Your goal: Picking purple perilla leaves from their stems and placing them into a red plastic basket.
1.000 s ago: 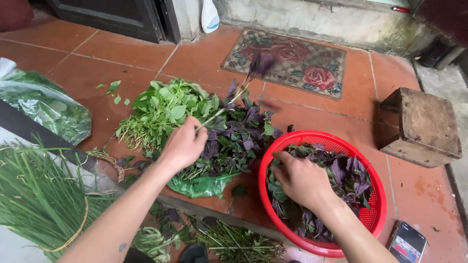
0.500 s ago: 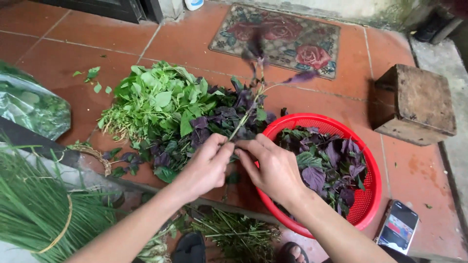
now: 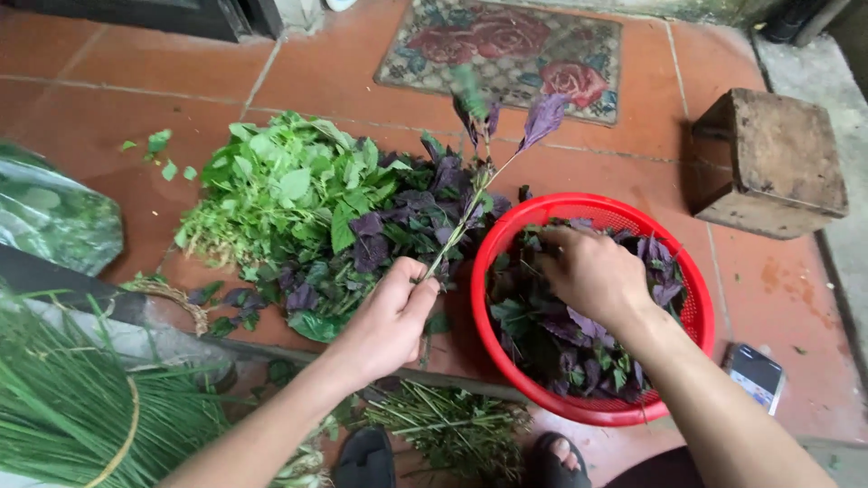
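My left hand (image 3: 387, 321) pinches the lower end of a long herb stem (image 3: 470, 194) that rises toward the mat, with a few purple leaves left at its tip. My right hand (image 3: 592, 274) rests palm down inside the red plastic basket (image 3: 696, 307), fingers curled on the picked purple and green leaves (image 3: 542, 343) that fill it; whether it grips any I cannot see. To the left of the basket a pile of herbs lies on the tiles: green leafy sprigs (image 3: 271, 185) and purple-leaved sprigs (image 3: 398, 230).
A wooden block stool (image 3: 768, 163) stands at the right, a floral doormat (image 3: 506, 50) at the back. A phone (image 3: 755, 375) lies by the basket. A tied chive bundle (image 3: 63, 407) and a bagged bunch of greens (image 3: 50, 217) lie left. Stripped stems (image 3: 443, 425) are near my sandalled feet.
My right hand has left the stem and gone into the red basket with plucked leaves. My left hand still holds the stem, now barer.
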